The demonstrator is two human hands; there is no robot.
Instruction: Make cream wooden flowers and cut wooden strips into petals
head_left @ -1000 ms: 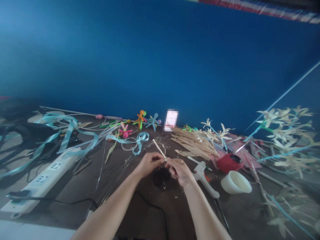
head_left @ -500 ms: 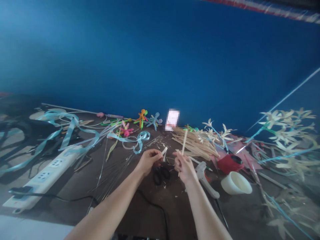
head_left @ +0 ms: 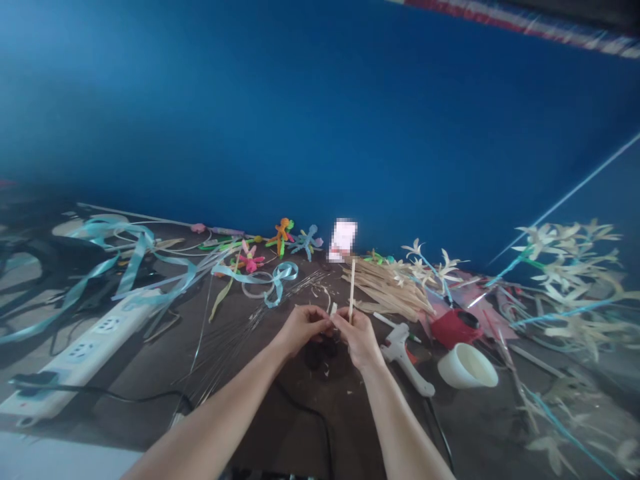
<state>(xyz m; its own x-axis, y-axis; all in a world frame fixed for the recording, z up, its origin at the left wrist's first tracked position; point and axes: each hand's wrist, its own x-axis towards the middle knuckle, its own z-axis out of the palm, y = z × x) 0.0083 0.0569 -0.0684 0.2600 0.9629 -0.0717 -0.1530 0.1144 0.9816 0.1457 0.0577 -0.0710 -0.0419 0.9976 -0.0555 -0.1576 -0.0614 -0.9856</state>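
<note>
Pinching a short pale strip, the left hand is closed at thumb and fingers, to the left of the glue gun. The right hand, also left of the glue gun but nearer it, is closed on a thin pale stick, which stands nearly upright and projects above the fingers. The fingertips of both hands come together at the strip; whether the right also grips it cannot be told. A dark looped object, left of the glue gun, lies partly hidden beneath the hands. Beyond the glue gun lies a bundle of flat straw-coloured strips. A white cup is near its right side, with a red item, nature unclear, just behind the cup. Farther right of the glue gun are pale flowers on blue stems. Well to its left are thin wires, light-blue ribbon and a white power strip with a black plug fitted.
</note>
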